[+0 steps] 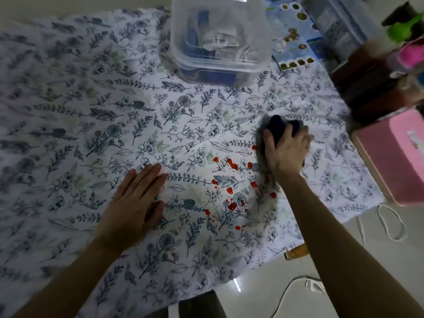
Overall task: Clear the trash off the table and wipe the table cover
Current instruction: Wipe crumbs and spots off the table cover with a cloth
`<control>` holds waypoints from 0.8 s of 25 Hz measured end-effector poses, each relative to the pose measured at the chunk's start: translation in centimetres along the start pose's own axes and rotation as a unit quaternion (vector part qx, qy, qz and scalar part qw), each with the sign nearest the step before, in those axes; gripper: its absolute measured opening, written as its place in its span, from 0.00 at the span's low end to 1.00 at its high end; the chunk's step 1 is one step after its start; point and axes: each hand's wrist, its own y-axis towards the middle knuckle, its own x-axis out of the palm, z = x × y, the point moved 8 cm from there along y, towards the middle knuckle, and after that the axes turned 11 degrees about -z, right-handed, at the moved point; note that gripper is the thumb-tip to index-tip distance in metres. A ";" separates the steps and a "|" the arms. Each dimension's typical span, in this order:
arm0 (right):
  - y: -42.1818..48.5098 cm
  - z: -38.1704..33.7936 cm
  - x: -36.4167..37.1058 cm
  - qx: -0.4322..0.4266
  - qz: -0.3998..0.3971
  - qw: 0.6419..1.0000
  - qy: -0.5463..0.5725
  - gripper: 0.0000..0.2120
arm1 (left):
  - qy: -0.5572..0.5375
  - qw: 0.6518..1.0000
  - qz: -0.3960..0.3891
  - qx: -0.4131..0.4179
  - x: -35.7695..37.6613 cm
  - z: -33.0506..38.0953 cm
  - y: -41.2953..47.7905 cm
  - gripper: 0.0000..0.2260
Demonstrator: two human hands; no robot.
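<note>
A white table cover (91, 125) printed with blue-grey leaves and flowers spreads across the table. Red drops and splatters (231, 165) lie on it right of centre. My right hand (284, 152) presses a dark blue and grey cloth (278, 127) onto the cover at the right edge of the red stains, fingers wrapped over it. My left hand (135, 203) lies flat on the cover, palm down with fingers together, to the left of the stains and holding nothing.
A clear plastic lidded box (220, 40) with blue items stands at the back. A blue patterned sheet (296, 37) lies beside it. A pink box (394, 157) and dark brown furniture (371, 88) crowd the right side. White cords (390, 226) trail on the floor.
</note>
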 end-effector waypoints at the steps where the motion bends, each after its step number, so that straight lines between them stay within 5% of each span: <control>1: 0.2 -1.9 0.6 -0.029 -0.014 0.999 -0.007 0.31 | 0.002 1.000 0.003 -0.001 0.0 0.0 0.0 0.27; 7: -7.3 -10.3 4.0 -0.245 -0.068 0.967 -0.021 0.28 | -0.005 1.000 0.012 0.000 -0.2 -0.1 -0.2 0.26; 13: -18.4 -8.9 6.4 -0.402 -0.144 0.903 -0.057 0.26 | -0.012 1.000 0.014 -0.003 -0.6 0.2 0.0 0.26; 20: -14.1 5.0 1.2 -0.230 -0.113 0.967 -0.011 0.27 | -0.015 1.000 0.018 0.004 -0.6 0.2 -0.1 0.26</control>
